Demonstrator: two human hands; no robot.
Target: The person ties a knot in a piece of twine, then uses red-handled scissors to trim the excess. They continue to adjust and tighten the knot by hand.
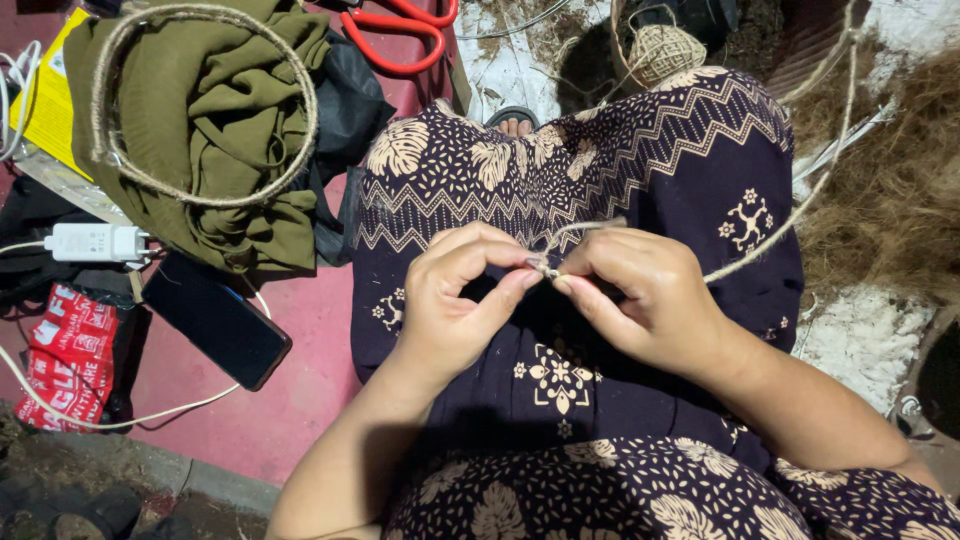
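My left hand (pixel 455 305) and my right hand (pixel 645 295) meet over my lap, fingertips pinched together on a thin jute cord (pixel 572 232). The cord runs from my right hand up and to the right (pixel 800 215), toward the top edge. A ball of the same twine (pixel 665 50) sits beyond my knees. My lap is covered by a dark patterned skirt (pixel 640 150).
A jute-wrapped ring (pixel 300 90) lies on olive green cloth (pixel 215 120) at upper left. Red-handled scissors (pixel 395 30) lie behind it. A black phone (pixel 215 320), a white charger (pixel 95 242) with cable and a red packet (pixel 65 365) lie on the red floor. Dry fibre (pixel 890 190) is piled at right.
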